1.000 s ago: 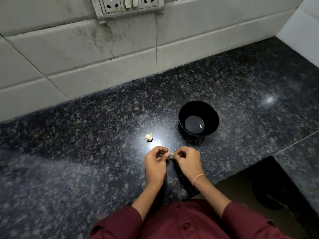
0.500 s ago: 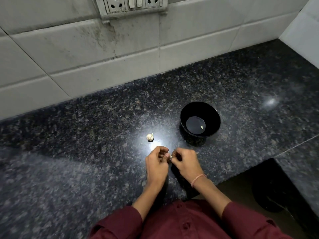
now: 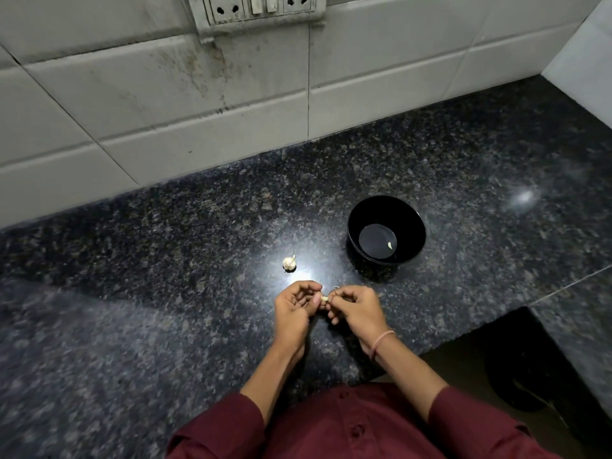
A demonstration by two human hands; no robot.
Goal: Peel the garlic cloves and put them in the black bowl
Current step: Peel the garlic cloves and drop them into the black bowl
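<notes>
Close by left hand (image 3: 293, 308) pinching clove (image 3: 325, 298): garlic bulb (image 3: 289, 263), black bowl (image 3: 409, 226).

- A speckled black granite counter (image 3: 132, 326) is spread across the centre of the view.
- A stained white tiled wall (image 3: 165, 94) is seen from 10 to 1 o'clock.
- A socket panel (image 3: 258, 6) is mounted on the wall at 12 o'clock.

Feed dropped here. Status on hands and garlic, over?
Left hand, right hand both pinch one small pale garlic clove. One yellowish clove in round black bowl. Whitish garlic bulb lies apart; path clear.
</notes>
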